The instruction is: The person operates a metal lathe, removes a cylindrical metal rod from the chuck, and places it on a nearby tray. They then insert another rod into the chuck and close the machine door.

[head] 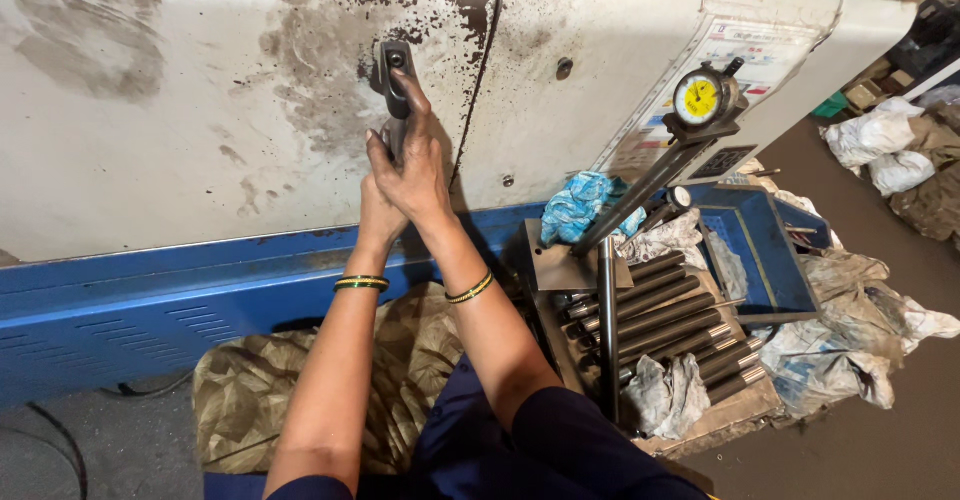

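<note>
**Two hands on an oily handle, with loose steel close by**

At the far left the white machine door is smeared with dark oil stains, and the blue base runs beneath it. That grime is the first hazard: if it reaches the dark metal handle, grip there is likely poor.

The left hand reaches up with its fingers closed around the lower part of the handle, though the other hand hides most of them. The right hand overlaps it, fingers clenched on the handle with the forefinger stretched up along its top. The handle stands upright on the door, just left of the dark seam. With both arms extended and both hands stacked, a sudden release or a slip could throw the person off balance, and a finger could get pinched in that seam.

Below the arms a crumpled patterned cloth lies on the floor; it could catch a foot.

To the right, a row of steel rods lies on a low board, ends towards the person, with rags among them. A yellow-faced dial gauge stands on its slanted arm just above. An elbow swinging back could knock the gauge over or send the rods rolling
</note>
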